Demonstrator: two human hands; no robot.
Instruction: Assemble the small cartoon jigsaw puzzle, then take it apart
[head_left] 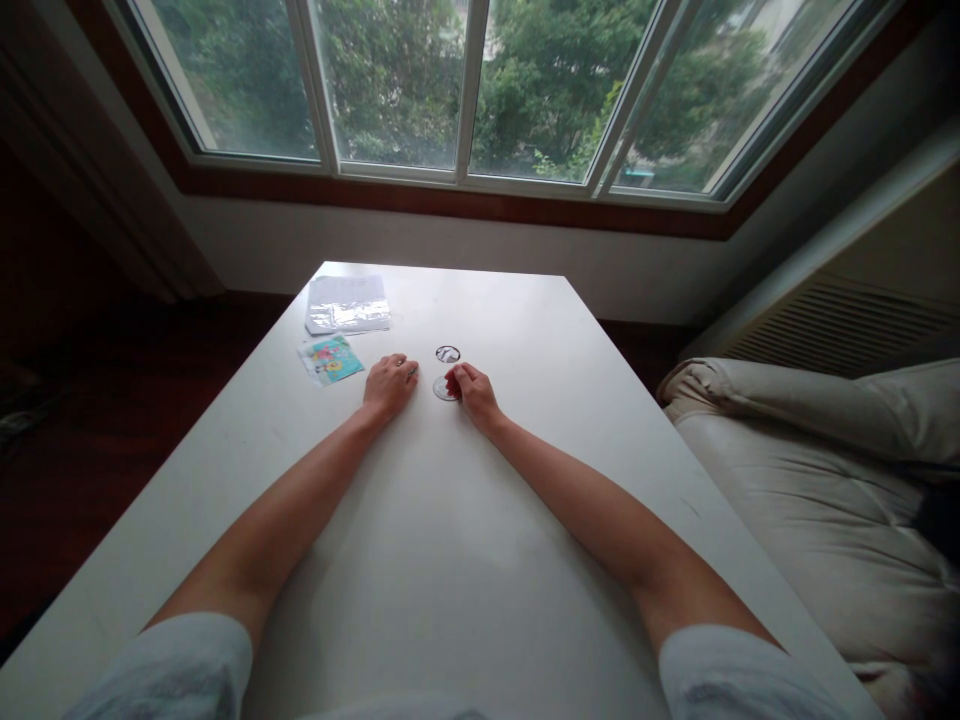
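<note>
The right hand (474, 392) has a narrow grip, its thumb and fingers drawn close together at the right edge of a clear disc (439, 391) on the white worktop (457, 560); the fingers cover part of the disc, and I cannot tell whether they pinch its rim or something small above it. The left hand (389, 387) rests on the worktop to the left of the disc and apart from it, palm down with its fingers bent; a small glint shows by the fingertips, but whether that grip holds anything I cannot tell. Two round pieces lie between the hands, toward the far part of the worktop: the clear disc, nearer the person, and a dark-rimmed disc (448, 354) just beyond it, with a bright, patchy face. There is one colourful packet (331, 360), mostly turquoise with pink and yellow, lying near the left hand, and one clear plastic bag (348, 305) beyond it, close to the worktop's far left corner, its shiny front part catching the light. The two bare forearms reach forward over the worktop, one from each of two pale sleeves (176, 665). Past the far edge stands a wall with one window (397, 85), its panes showing green trees. A pale padded sofa (810, 500) sits along the right side, below a slatted panel (847, 315), and a curtain (97, 170) hangs at the left over a dark reddish floor (142, 420).
</note>
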